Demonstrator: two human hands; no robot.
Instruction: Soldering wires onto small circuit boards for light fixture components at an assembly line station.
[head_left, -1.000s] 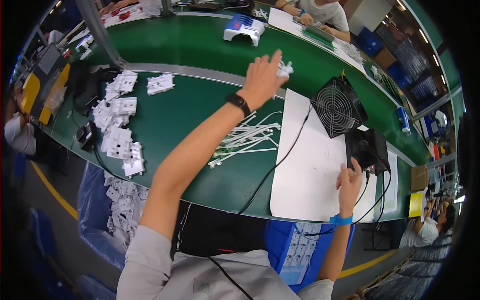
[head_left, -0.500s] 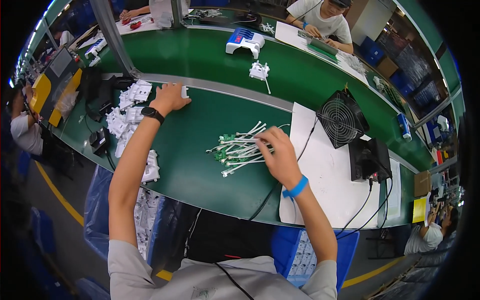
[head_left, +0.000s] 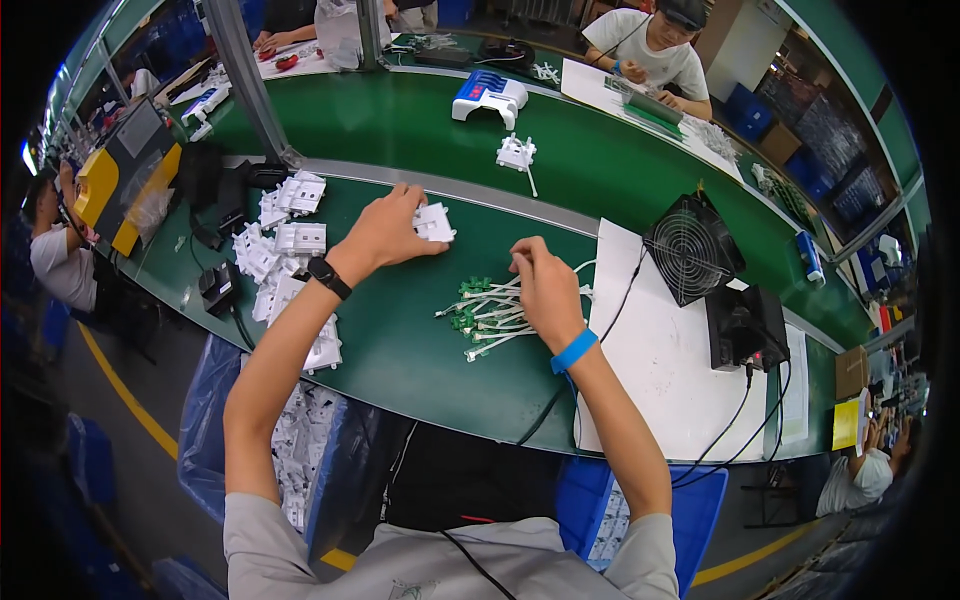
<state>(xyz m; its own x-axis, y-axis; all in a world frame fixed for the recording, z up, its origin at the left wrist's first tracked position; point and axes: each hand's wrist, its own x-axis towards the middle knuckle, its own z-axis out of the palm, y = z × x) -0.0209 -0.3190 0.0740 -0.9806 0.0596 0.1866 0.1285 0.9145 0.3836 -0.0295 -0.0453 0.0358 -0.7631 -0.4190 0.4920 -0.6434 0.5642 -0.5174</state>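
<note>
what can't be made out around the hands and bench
All in the head view:
- Underside of the white plastic part: turned away, and the left hand covers its near side.
- Whether the right hand pinches a wire: fingertips too small to tell.
- Some ends of the white wires: behind the right hand or under one another.
- Full contents of the blue bin: right arm blocks them.
- Upper-left co-worker's head: cut off by the top edge.
</note>
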